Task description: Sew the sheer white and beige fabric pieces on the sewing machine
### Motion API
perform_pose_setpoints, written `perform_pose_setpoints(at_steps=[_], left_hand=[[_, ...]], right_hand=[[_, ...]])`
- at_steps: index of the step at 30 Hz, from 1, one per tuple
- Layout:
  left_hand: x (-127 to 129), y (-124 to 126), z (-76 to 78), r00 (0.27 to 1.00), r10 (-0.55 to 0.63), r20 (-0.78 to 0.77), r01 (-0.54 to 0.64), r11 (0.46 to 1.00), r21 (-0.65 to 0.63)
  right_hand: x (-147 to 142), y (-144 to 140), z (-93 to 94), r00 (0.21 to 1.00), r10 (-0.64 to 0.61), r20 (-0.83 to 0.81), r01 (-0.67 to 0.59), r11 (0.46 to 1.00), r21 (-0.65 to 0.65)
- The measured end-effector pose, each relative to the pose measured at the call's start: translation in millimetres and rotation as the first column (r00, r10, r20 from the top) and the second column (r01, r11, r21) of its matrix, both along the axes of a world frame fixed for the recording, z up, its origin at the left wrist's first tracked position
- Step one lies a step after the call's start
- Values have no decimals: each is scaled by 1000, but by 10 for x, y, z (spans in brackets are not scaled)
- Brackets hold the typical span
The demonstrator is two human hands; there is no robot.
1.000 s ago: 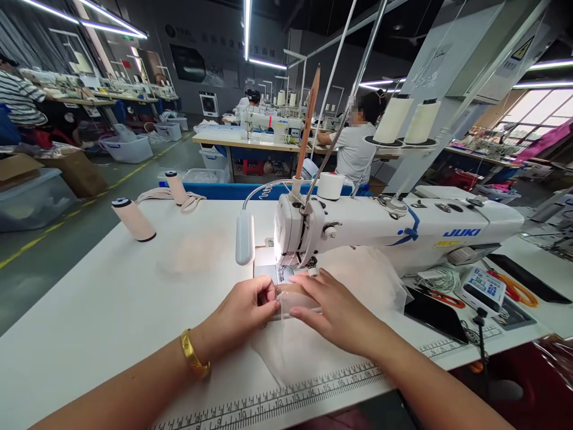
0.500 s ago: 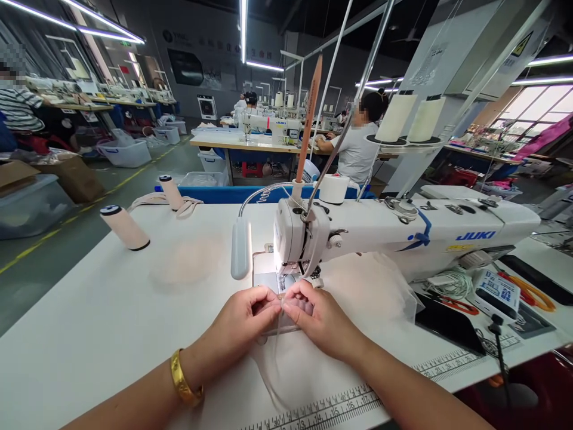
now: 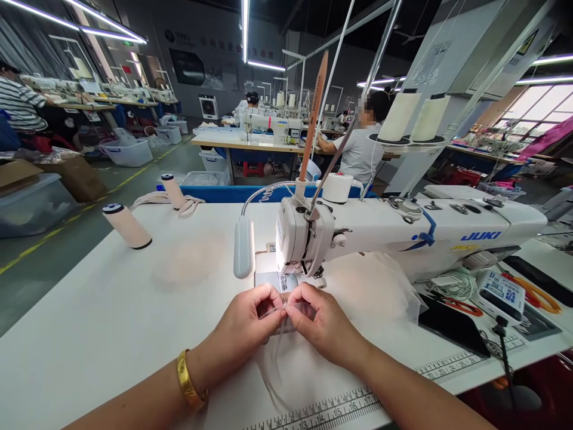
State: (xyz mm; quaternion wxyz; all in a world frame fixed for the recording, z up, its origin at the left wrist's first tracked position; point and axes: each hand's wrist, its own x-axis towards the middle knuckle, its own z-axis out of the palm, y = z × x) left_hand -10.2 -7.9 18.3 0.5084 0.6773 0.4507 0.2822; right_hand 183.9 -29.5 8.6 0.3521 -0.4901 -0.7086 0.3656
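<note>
My left hand (image 3: 250, 313) and my right hand (image 3: 317, 313) meet just in front of the needle of a white sewing machine (image 3: 295, 245). Both pinch a thin, pale, sheer fabric strip (image 3: 276, 358) between thumb and forefinger, the fingertips almost touching. Its loose tail hangs down onto the white table. Exactly how the strip lies within the fingers is hidden. To the right of my right hand, a pile of sheer beige fabric (image 3: 371, 292) lies under the machine arm. Another sheer beige piece (image 3: 190, 260) rests flat on the left.
Two thread cones (image 3: 128, 227) stand or lean at the left, beside a beige strap coil. A lamp (image 3: 243, 248) hangs left of the needle. A black phone (image 3: 452, 325), cable and orange-handled tool lie right. A printed ruler (image 3: 331, 412) runs along the front edge. Co-workers sit beyond.
Both hands stay pinched together before the needle, with small finger shifts. A bit more of the sheer strip shows around the fingertips. The whole view has shifted slightly.
</note>
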Motion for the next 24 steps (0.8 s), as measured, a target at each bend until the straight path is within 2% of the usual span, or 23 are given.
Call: perform_pose_setpoints(at_steps=[6,9,19,24], left_hand=[[34,-16,28,999,38,30,-37,998,-57],[42,-17,43,998,20,54,-16,996,-88],[38,-21,3,995,44,88,-37,997,-72],[59,-16,17,993,64,104,-50,991,-127]], right_hand=[[-14,-15,-7,1000,-21,12,20,999,31],[-13,-19,-7,1000,-18,9,17,999,51],[-10,-31,-15,999,-30,37,26,996,83],[-17,-37,-12,998,-34,45,30,995,94]])
